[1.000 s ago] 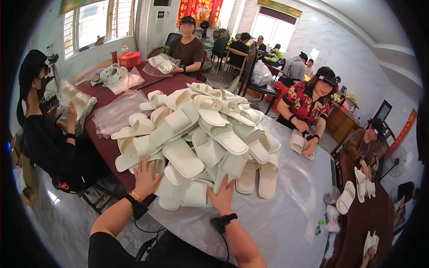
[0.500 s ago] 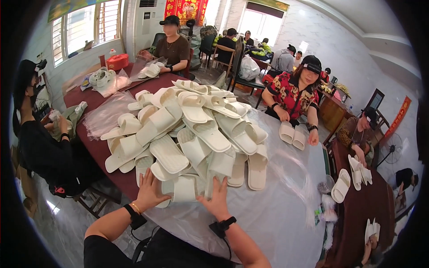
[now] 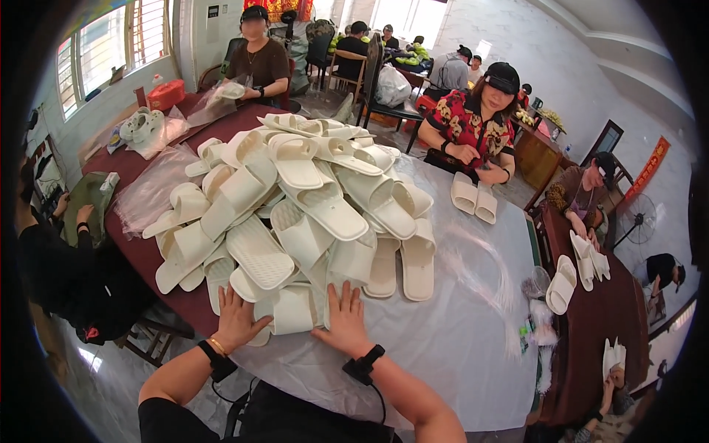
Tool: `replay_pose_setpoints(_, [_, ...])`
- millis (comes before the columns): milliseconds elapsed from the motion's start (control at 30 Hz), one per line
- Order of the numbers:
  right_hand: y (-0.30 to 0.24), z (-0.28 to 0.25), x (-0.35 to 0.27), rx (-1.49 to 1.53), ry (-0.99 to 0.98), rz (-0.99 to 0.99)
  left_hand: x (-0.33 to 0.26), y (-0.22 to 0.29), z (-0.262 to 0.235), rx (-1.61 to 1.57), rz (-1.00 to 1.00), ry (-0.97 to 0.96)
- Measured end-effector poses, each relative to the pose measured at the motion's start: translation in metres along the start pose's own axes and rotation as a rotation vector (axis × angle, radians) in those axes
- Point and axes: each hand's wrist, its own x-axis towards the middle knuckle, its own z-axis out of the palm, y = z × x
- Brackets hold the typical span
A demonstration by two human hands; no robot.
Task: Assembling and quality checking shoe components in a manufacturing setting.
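Note:
A tall heap of cream slide slippers [image 3: 258,251] lies in front of me on the table. My left hand [image 3: 238,323] rests against the near left edge of the heap, fingers stretched and thumb apart. My right hand [image 3: 346,323] lies at the near right edge, its fingers flat against the slippers. Between the two hands is a cream slipper [image 3: 293,308] with a broad strap, at the bottom front of the pile. Neither hand grips anything that I can see. Each wrist wears a black strapped device.
Clear plastic sheeting [image 3: 413,347] covers the near right of the table, with a bundle of thin plastic strips [image 3: 491,284] on it. Plastic bags [image 3: 159,188] lie left of the heap. Across from me a person [image 3: 478,122] sits by a pair of slippers [image 3: 474,198].
My view has shifted a little, and both hands stay against the heap. The person across has drawn their hands back from the pair of slippers. The person at left has leaned lower.

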Motion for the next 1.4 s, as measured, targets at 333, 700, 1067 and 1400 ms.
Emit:
replay_pose_setpoints(333, [-0.008, 0.005, 0.022, 0.02, -0.018, 0.001, 0.013, -0.022, 0.009, 0.062, 0.053, 0.036])
replay_pose_setpoints(700, [-0.006, 0.019, 0.046, -0.014, -0.02, -0.044, 0.027, -0.037, 0.011, 0.085, 0.041, 0.024])
replay_pose_setpoints(1067, [-0.017, 0.024, 0.076, -0.021, -0.049, -0.06, 0.041, -0.061, 0.009, 0.072, 0.003, 0.005])
replay_pose_setpoints(1400, [-0.022, 0.023, 0.089, 0.004, -0.05, -0.04, 0.05, -0.07, 0.011, 0.12, 0.025, 0.018])
